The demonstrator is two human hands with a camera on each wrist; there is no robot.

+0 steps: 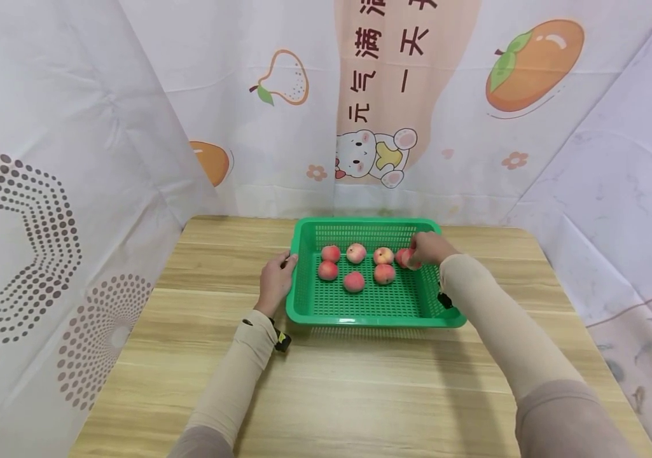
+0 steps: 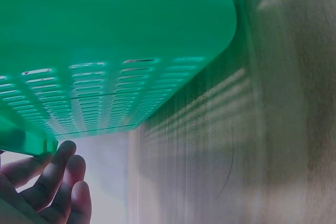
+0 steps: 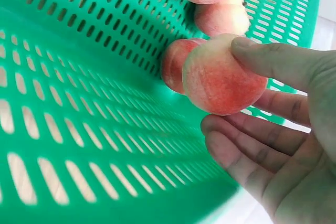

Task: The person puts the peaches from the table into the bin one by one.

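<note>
A green slotted basket (image 1: 371, 320) stands on a wooden table (image 1: 326, 394) and holds several pink-red peaches (image 1: 353, 280) in two rows. My right hand (image 1: 425, 248) is inside the basket at its right end and pinches one peach (image 1: 403, 257). The right wrist view shows that peach (image 3: 223, 77) between thumb and fingers of my right hand (image 3: 273, 103), just above the basket floor (image 3: 79, 103), with another peach (image 3: 173, 64) right behind it. My left hand (image 1: 276, 280) grips the basket's left rim, its fingers (image 2: 52, 182) curled under the lip of the basket (image 2: 105, 35).
Printed cloth walls (image 1: 45, 191) close in the table on the left, back and right. Bare tabletop lies in front of the basket and to its left (image 1: 217, 254). The near half of the basket floor (image 1: 371, 299) has no fruit on it.
</note>
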